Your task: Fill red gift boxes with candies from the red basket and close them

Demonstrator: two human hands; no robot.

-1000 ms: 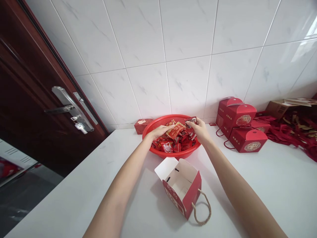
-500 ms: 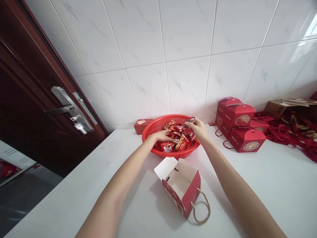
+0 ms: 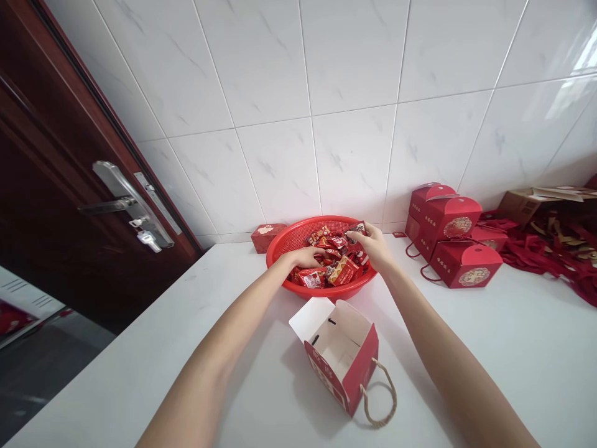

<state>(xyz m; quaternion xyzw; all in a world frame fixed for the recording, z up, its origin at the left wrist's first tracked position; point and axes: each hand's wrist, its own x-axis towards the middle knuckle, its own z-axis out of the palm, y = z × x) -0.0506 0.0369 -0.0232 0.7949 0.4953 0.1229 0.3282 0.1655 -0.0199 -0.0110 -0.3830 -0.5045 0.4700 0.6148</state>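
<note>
A red plastic basket [image 3: 298, 233] by the wall holds many wrapped candies [image 3: 342, 271]. My left hand [image 3: 308, 257] reaches in among them at the basket's left; its fingertips are partly hidden, so I cannot make out whether it grips anything. At the right side of the basket my right hand [image 3: 371, 242] is closed on a dark candy packet [image 3: 357, 228]. Nearer to me stands a red gift box [image 3: 364, 367], its white lid flap raised and its inside showing no candy. A rope handle hangs from its right side.
Several closed red boxes [image 3: 445, 218] are stacked at the right. Behind them lie dark red ribbons [image 3: 527, 252] and a cardboard box [image 3: 520, 205]. A small red box [image 3: 267, 238] sits left of the basket. A dark door [image 3: 69, 155] stands at the left.
My left hand has sunk slightly deeper among the candies and shifted some near it. My right hand still holds the dark packet, almost in the same place.
</note>
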